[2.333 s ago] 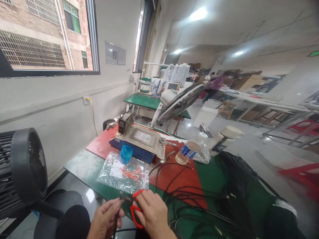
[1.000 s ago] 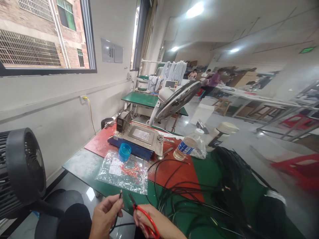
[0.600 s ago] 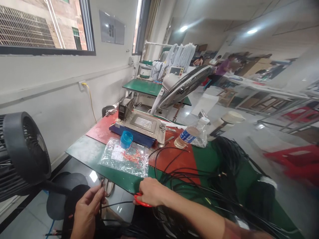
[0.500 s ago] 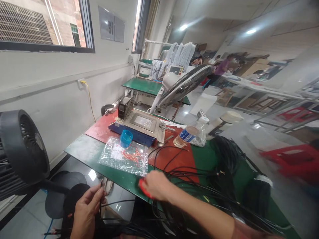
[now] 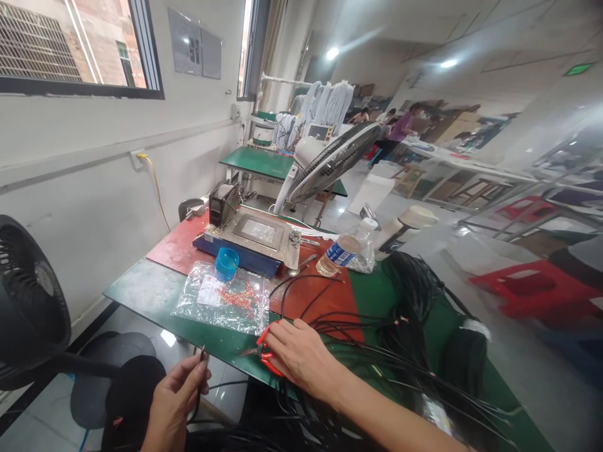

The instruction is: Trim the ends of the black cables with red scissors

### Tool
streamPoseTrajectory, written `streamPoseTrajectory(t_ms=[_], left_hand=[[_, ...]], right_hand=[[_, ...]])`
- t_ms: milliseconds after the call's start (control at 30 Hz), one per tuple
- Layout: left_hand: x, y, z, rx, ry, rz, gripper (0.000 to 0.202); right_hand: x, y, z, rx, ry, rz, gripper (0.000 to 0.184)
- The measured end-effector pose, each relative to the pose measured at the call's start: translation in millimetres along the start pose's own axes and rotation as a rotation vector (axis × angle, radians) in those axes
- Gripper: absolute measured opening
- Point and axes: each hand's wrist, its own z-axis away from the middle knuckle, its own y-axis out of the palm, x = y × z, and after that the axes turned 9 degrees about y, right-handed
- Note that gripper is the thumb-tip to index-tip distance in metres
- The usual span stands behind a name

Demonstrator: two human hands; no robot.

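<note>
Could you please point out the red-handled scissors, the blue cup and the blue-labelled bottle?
Red-handled scissors [image 5: 260,351], head view: around the pivot.
Blue cup [image 5: 227,272], head view: on its outer wall.
Blue-labelled bottle [image 5: 340,254], head view: on its label.

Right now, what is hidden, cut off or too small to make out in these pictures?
Head view:
Red-handled tool: part of its handles, hidden by the right hand.
Black cable: the gripped stretch, covered by the left hand; its tip is too small to judge.
Bottle label: lettering too small.
Black fan: cut off by the left edge.

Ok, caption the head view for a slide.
Left hand holds a thin black cable; right hand covers red-handled metal snips at a green tabletop.
</note>
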Motion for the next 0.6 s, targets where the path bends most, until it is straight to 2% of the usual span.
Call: streamPoseTrajectory(t_ms=[67,167,233,333,433,533,600], left_hand=[[0.0,0.5,2.1,0.0,-0.019,0.011,0.042],[1.8,6.5,3.7,0.039,-0.058,0.029,0.039],[4.8,12.0,3.6,0.085,-0.052,0.036,0.035],[10.1,17.4,1.9,0.127,-0.024,0.03,0.03],[11.9,17.9,0.1,0.125,-0.04,0.016,0.03],[9.2,17.8,0.6,0.138,-0.073,0.023,0.029],[7.2,19.3,2.4,0.159,-0.108,0.053,0.028]], right_hand=[[4.4,-0.9,-0.1,0.028,0.046,-0.122,0.01],[20.3,3.2,3.1,0.085,0.242,-0.497,0.011],[38.0,13.0,6.3,0.102,0.401,-0.818,0.02],[67.9,35.8,9.8,0.058,0.582,-1.199,0.021],[91.2,57.6,10.8,0.009,0.686,-1.447,0.026],[104.4,72.9,10.9,0.031,0.734,-1.662,0.031],[110.0,82.2,11.0,0.046,0.776,-1.726,0.035]])
